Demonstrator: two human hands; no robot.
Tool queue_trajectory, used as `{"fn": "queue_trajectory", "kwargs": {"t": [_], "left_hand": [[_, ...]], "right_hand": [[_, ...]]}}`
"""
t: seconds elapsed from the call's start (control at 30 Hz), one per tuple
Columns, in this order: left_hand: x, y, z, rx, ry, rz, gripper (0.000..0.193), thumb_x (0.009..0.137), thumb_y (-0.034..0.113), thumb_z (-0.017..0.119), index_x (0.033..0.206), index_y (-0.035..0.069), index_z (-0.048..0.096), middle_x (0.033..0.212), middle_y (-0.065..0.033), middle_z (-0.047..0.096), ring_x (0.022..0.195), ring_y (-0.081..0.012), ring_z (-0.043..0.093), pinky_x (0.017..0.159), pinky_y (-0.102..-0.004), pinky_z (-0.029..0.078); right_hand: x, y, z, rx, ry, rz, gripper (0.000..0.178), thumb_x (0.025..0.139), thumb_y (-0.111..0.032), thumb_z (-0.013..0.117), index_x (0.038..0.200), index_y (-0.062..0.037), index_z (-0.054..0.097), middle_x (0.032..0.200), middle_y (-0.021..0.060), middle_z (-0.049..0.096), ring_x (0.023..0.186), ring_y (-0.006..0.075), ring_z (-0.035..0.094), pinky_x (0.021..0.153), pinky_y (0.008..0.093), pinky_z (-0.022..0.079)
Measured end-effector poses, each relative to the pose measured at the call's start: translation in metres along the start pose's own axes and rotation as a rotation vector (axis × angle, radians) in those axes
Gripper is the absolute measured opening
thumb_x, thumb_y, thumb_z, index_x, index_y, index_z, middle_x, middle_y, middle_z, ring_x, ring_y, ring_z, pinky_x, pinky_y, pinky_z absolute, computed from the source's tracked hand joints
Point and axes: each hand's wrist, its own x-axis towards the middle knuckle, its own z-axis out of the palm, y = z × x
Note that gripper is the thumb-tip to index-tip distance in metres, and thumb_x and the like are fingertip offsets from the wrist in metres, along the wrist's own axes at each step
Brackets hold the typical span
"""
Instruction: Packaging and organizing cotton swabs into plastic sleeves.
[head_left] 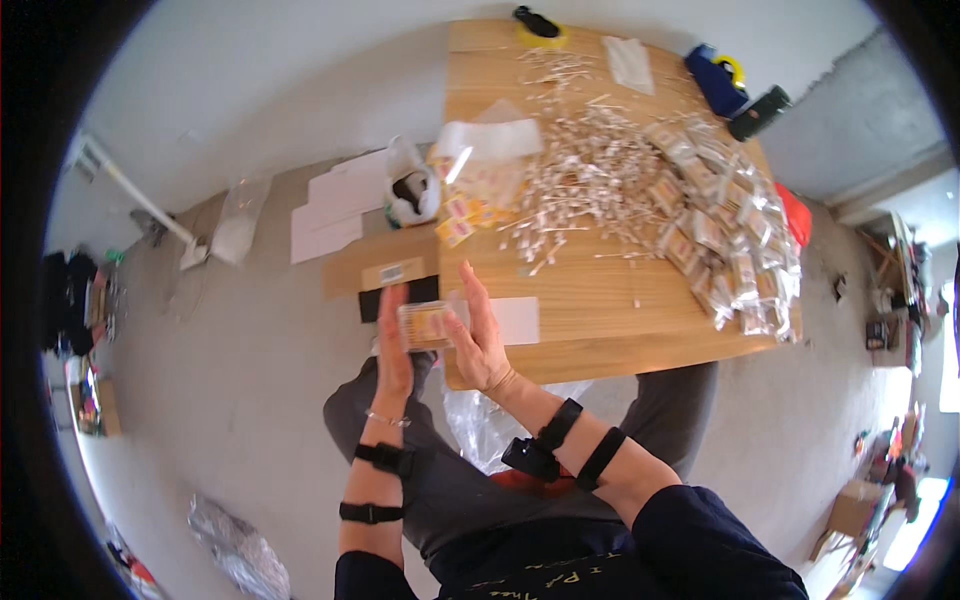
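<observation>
A small clear pack of cotton swabs (424,326) with a printed card is held upright between my two palms, just off the table's near left corner. My left hand (394,350) presses its left side with fingers stretched forward, somewhat blurred by motion. On the other side, my right hand (482,345) has its fingers extended and its thumb over the pack. A big heap of loose cotton swabs (595,180) covers the middle of the wooden table (600,330). To its right lies a pile of filled swab packs (735,240). Yellow-and-pink printed cards (455,228) rest at the left edge.
A white sheet (520,320) lies beside my right hand. Clear plastic bags (490,135) sit near the cards. At the far edge are a tape dispenser (540,30), a blue pouch (715,82) and a dark cylinder (760,112). A white bag (410,190) stands left of the table.
</observation>
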Motion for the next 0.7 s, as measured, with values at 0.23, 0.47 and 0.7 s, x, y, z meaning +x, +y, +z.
{"fn": "queue_trajectory", "kwargs": {"t": [0.23,0.47,0.7], "left_hand": [[-0.002,0.043,0.054,0.935,0.152,0.461,0.046,0.094,0.021,0.058,0.132,-0.002,0.046,0.135,-0.0209,0.048,0.128,-0.0365,0.044,0.110,-0.0434,0.032],[-0.012,0.024,0.138,1.051,-0.209,0.477,0.048,0.083,0.012,0.066,0.127,0.000,0.050,0.130,-0.0182,0.051,0.126,-0.0379,0.044,0.108,-0.0477,0.035],[-0.013,0.019,0.137,1.122,-0.187,0.507,0.053,0.080,0.013,0.068,0.129,0.001,0.050,0.132,-0.0175,0.050,0.127,-0.0377,0.043,0.108,-0.0459,0.035]], "right_hand": [[0.047,0.005,-0.188,-1.101,0.500,-0.178,0.057,0.088,-0.015,0.060,0.141,-0.0060,0.039,0.138,0.0193,0.041,0.128,0.0361,0.038,0.109,0.0492,0.028],[0.050,0.000,-0.210,-1.250,0.347,0.030,0.042,0.088,-0.024,0.059,0.124,-0.0054,0.050,0.127,0.0182,0.047,0.121,0.0378,0.041,0.106,0.0508,0.028],[0.019,-0.002,-0.172,-1.119,0.262,-0.033,0.025,0.085,-0.019,0.061,0.107,-0.0078,0.056,0.114,0.0140,0.052,0.108,0.0357,0.048,0.095,0.0482,0.036]]}}
